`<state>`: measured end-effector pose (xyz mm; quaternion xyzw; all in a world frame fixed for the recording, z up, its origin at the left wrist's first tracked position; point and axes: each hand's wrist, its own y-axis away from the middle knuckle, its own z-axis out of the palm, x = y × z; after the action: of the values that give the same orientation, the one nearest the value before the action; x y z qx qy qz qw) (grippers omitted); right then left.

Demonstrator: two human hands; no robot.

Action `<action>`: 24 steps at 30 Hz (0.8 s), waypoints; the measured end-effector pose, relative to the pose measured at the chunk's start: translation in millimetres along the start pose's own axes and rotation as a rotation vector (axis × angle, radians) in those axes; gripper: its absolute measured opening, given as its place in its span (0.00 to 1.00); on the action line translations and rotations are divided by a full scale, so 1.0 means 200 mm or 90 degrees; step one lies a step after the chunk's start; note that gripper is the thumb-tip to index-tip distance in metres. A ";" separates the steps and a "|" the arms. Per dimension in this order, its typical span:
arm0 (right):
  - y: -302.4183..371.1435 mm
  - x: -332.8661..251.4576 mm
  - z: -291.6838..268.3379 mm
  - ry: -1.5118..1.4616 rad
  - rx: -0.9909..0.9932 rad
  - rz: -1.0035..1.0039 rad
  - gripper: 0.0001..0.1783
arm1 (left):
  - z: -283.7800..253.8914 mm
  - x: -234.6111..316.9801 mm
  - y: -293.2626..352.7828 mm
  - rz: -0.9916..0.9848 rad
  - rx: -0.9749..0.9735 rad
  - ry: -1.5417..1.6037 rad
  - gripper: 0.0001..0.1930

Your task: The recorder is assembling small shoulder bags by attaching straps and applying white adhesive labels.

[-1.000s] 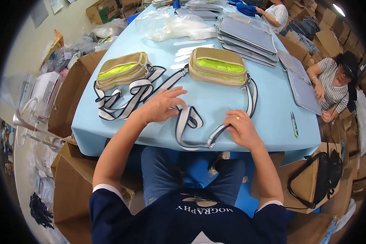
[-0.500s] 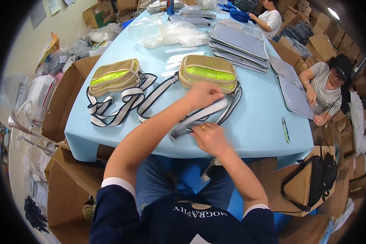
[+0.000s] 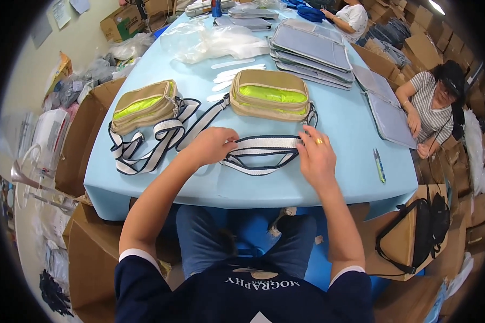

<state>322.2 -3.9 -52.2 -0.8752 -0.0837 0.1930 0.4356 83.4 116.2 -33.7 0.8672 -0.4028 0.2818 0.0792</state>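
Note:
In front of me a white strap with dark edges (image 3: 267, 142) lies in stretched loops on the table. My left hand (image 3: 214, 145) has its fingers closed at the strap's left end. At the right end, my right hand (image 3: 317, 156), with a ring on one finger, pinches the strap between thumb and fingers. Just beyond sits the tan bag with a lime-green panel (image 3: 269, 96), to which this strap belongs. A second tan and lime bag (image 3: 144, 106) stands to the left, its own striped strap (image 3: 159, 148) heaped loosely in front of it.
White flat strips (image 3: 226, 75) and clear plastic bags (image 3: 215, 43) lie behind the bags. Grey zip cases (image 3: 312, 51) are stacked at the back right. Thread snips (image 3: 379, 166) rest near the right edge. A co-worker in stripes (image 3: 431, 107) handles a grey case (image 3: 388, 118).
My hands have moved apart to opposite ends of the strap, the left down and leftward, the right up and rightward. The strap, bunched and blurred before, now spreads in flat loops between them.

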 end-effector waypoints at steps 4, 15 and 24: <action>-0.10 0.15 0.06 -0.049 -0.324 0.113 0.10 | 0.05 0.00 0.06 0.111 0.138 -0.110 0.09; -0.22 0.09 0.08 0.237 -0.576 0.006 0.34 | 0.21 0.14 0.30 0.172 0.290 -0.222 0.11; -0.21 0.26 0.11 0.070 -0.286 0.219 0.25 | 0.19 0.06 0.39 0.180 0.278 -0.136 0.10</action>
<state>360.5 54.3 -44.6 -0.9602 0.0493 0.1928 0.1958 47.8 43.5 -65.3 0.8238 -0.4554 0.2773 -0.1928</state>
